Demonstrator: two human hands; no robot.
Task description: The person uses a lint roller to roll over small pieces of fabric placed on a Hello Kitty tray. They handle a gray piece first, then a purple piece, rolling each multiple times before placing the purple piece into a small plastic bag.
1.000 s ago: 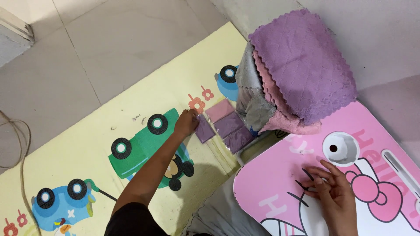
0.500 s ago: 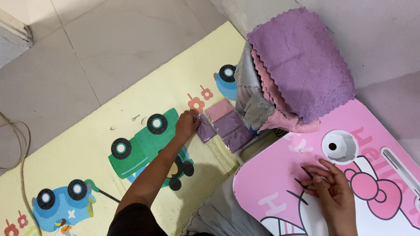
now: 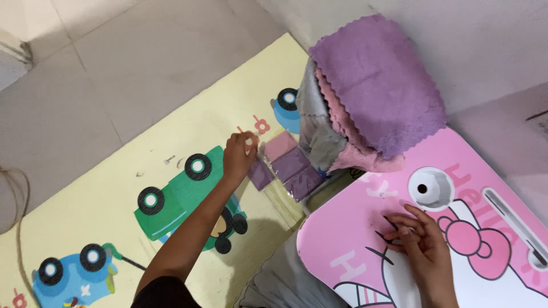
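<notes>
Since the earlier frames the left hand [image 3: 238,154] has barely shifted, fingers curled and pinching the edge of the small purple folded cloth [image 3: 260,174] on the yellow play mat [image 3: 114,188]; the right hand [image 3: 421,242] remains open, flat on the pink table [image 3: 365,228].

Small folded cloths [image 3: 288,165] in clear wrap, pink and purple.
Flat on yellow play mat [image 3: 114,188], just beside tall cloth stack [image 3: 365,91].

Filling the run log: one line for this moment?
left hand: on folded cloths, floor mat | right hand: flat on pink table | cloth stack: beside
</notes>
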